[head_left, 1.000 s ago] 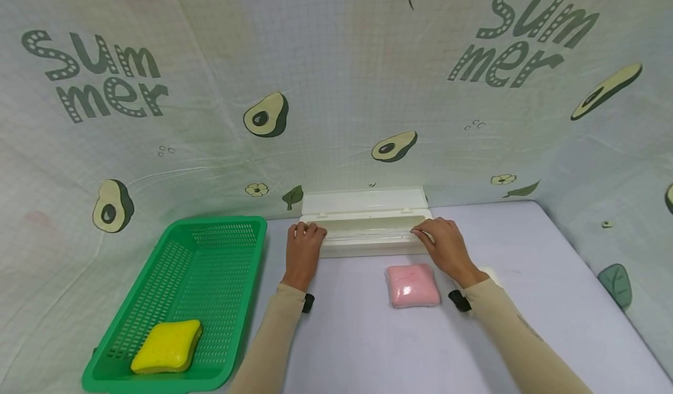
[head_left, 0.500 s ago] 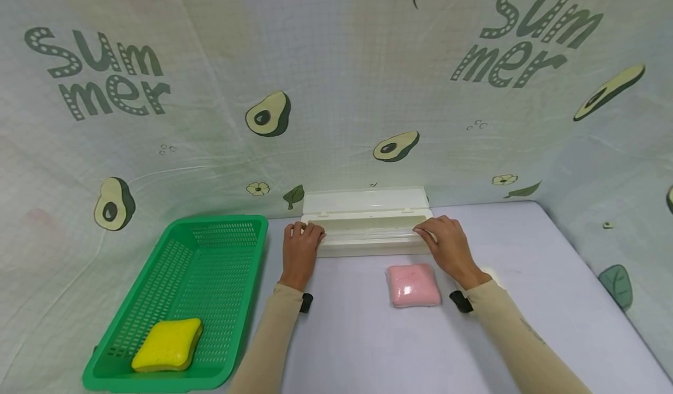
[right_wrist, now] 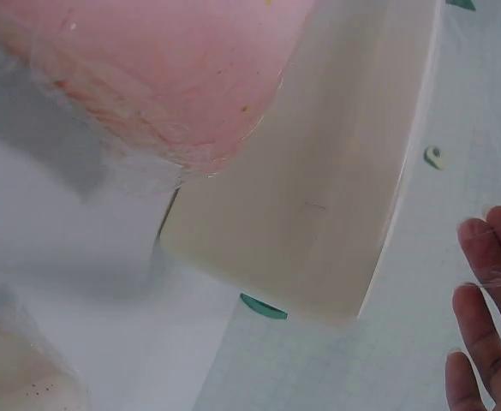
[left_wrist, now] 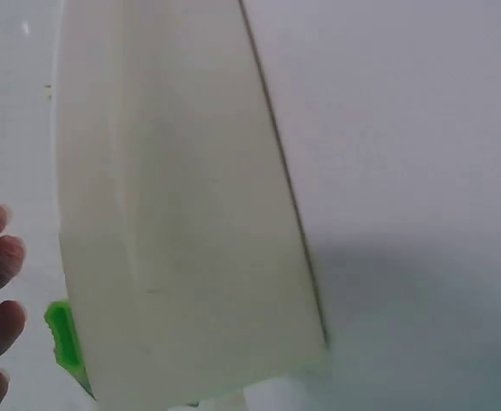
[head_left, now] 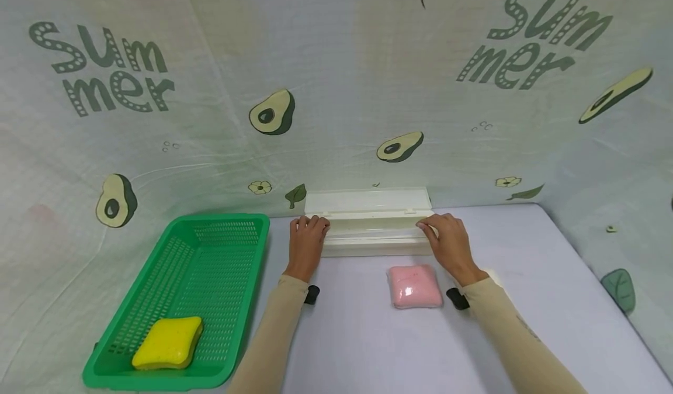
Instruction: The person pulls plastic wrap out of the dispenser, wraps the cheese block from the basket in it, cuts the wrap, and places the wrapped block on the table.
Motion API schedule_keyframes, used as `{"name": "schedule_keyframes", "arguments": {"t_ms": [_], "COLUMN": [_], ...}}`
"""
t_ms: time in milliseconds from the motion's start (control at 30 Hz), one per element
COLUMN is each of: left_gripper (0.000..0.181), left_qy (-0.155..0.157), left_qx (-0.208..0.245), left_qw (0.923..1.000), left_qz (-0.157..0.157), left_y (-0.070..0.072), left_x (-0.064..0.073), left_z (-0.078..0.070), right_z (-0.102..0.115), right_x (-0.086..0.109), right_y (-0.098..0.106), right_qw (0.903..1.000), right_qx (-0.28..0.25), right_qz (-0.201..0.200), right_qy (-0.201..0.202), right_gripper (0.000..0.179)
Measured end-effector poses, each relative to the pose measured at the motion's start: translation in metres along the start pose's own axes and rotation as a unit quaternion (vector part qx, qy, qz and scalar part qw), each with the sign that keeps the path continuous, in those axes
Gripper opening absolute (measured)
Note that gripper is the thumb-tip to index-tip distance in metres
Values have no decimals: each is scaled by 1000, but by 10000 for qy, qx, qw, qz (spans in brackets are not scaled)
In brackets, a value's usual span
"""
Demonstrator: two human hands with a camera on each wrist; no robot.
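A long white cling film dispenser (head_left: 375, 248) lies at the back of the table, its lid (head_left: 368, 200) raised against the patterned cloth. At its left end my left hand (head_left: 306, 242) pinches the clear cling film. My right hand (head_left: 448, 245) pinches the film near the right end, between thumb and forefinger. In the right wrist view, a clear wisp of film (right_wrist: 500, 278) shows at these fingertips. Both wrist views show the dispenser's plain front (left_wrist: 181, 223). Just before it lies a pink sponge-like block (head_left: 415, 287) wrapped in clear film.
On the left stands a green perforated basket (head_left: 257, 265) with a yellow sponge (head_left: 168, 344) inside. An off-white wrapped item (right_wrist: 27, 368) lies partly hidden beneath my right forearm. The patterned cloth (head_left: 336, 61) rises directly behind the dispenser.
Both hands have risen slightly and shifted a little toward the back, still pinching the film. The head view has drifted slightly. Dispenser, pink block and basket stay in place.
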State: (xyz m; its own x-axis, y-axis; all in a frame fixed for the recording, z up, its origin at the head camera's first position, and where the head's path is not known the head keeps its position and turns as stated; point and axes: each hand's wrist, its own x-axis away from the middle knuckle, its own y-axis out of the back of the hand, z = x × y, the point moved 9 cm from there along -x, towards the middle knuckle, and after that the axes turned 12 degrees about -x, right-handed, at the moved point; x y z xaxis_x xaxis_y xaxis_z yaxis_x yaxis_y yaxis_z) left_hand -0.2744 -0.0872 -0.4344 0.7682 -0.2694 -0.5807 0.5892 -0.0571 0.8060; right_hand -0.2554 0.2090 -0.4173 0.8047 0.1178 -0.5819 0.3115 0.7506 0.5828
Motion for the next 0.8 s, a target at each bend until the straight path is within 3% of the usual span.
{"name": "schedule_keyframes", "arguments": {"t_ms": [200,500,633,800], "left_gripper": [11,9,11,6], "left_qy": [-96,-411,-264,-99], "left_qx": [387,1294,1388,1191], "left_qw": [9990,9873,9873,9911], "left_qz": [210,823,728,594], "left_y": [-2,-4,4,11], "left_x": [-11,2,5,9], "left_z": [-4,1,7,14], "right_z": [-6,-7,-5,0], "right_x": [-1,3,6,11], "right_y": [3,5,6,6], "right_qw": [9994,9992,9989,9986], "right_qx": [-25,-50,37,178], "right_qz": [-41,152,296,461], "right_qy": [-329,-356,-351,-197], "right_gripper": [10,10,11,9]}}
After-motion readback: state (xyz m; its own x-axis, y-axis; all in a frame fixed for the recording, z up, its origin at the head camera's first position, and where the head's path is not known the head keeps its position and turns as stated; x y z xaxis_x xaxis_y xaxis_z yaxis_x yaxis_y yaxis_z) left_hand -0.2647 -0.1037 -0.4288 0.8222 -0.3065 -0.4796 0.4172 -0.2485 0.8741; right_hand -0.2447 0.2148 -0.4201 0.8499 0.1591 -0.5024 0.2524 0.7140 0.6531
